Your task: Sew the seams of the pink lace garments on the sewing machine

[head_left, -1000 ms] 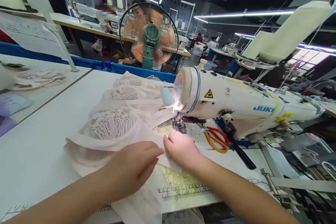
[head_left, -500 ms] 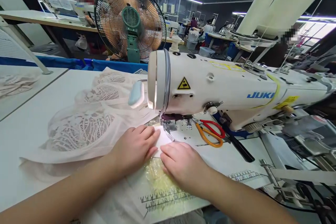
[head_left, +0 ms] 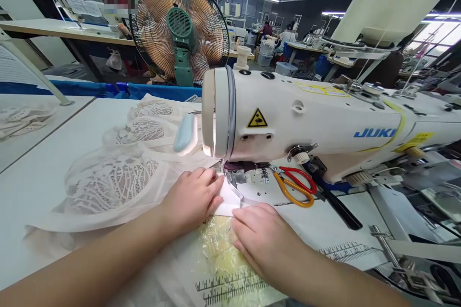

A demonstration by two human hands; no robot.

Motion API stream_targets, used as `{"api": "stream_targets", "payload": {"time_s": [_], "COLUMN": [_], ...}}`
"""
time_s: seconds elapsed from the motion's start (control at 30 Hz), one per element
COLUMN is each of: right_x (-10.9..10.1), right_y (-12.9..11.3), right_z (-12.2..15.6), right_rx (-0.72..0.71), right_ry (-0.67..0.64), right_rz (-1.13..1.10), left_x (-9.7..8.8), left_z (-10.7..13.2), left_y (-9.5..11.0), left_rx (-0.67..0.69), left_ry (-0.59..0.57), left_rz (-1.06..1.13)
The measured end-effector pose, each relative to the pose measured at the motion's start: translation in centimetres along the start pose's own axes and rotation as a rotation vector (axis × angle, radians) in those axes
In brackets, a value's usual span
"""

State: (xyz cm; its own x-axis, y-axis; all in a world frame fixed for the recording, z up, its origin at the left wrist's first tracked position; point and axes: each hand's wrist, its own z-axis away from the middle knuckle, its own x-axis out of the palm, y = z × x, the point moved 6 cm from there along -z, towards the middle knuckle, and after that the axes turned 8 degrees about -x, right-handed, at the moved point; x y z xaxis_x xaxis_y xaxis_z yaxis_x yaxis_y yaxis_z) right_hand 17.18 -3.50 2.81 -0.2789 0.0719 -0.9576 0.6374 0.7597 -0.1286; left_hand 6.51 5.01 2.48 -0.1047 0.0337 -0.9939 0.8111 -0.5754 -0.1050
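Note:
A white Juki sewing machine [head_left: 309, 122] stands across the table. Under its presser foot [head_left: 230, 175] lies the edge of a pale fabric piece [head_left: 227, 199]. My left hand [head_left: 192, 199] lies flat on the fabric just left of the foot, fingers together and pressing down. My right hand [head_left: 264, 237] rests flat on the fabric in front of the needle, fingertips at the cloth's edge. A heap of pale lace garments [head_left: 115, 172] trails off to the left from under my left hand.
Red and orange scissors [head_left: 295, 187] lie on the machine bed right of the foot. A standing fan [head_left: 180, 26] is behind the table. More lace pieces [head_left: 21, 120] sit at far left. Printed rulers [head_left: 230, 285] mark the table's near edge. Other workstations and people are far back.
The view has moved closer and lower on the machine. My right hand has slid back toward me from the foot and flattened; my left hand has moved up beside the foot.

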Motion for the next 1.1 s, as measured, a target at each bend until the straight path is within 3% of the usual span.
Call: {"api": "stream_targets", "payload": {"time_s": [0.33,0.53,0.63,0.77,0.9,1.1], "right_x": [0.3,0.2,0.5,0.9,1.2,0.8], "right_y": [0.0,0.2,0.2,0.1,0.2,-0.3], "right_z": [-0.1,0.0,0.0,-0.3,-0.7,-0.8], "right_rx": [0.018,-0.008,-0.029,-0.061,-0.092,-0.213], "right_ry": [-0.078,0.045,0.062,0.047,0.016,0.047], "right_rz": [-0.111,-0.116,-0.131,-0.153,-0.194,-0.183], "left_x": [0.9,0.9,0.1,-1.2,-0.8,-0.3], "left_z": [0.6,0.1,0.2,2.2,4.1,4.7], "left_y": [0.0,-0.9,-1.0,0.9,2.7,2.0], "left_rx": [0.028,0.095,0.164,0.285,0.289,0.304], "left_ry": [0.14,0.24,0.34,0.516,0.482,0.432], "left_rz": [0.013,0.004,-0.037,-0.089,-0.084,-0.031]}}
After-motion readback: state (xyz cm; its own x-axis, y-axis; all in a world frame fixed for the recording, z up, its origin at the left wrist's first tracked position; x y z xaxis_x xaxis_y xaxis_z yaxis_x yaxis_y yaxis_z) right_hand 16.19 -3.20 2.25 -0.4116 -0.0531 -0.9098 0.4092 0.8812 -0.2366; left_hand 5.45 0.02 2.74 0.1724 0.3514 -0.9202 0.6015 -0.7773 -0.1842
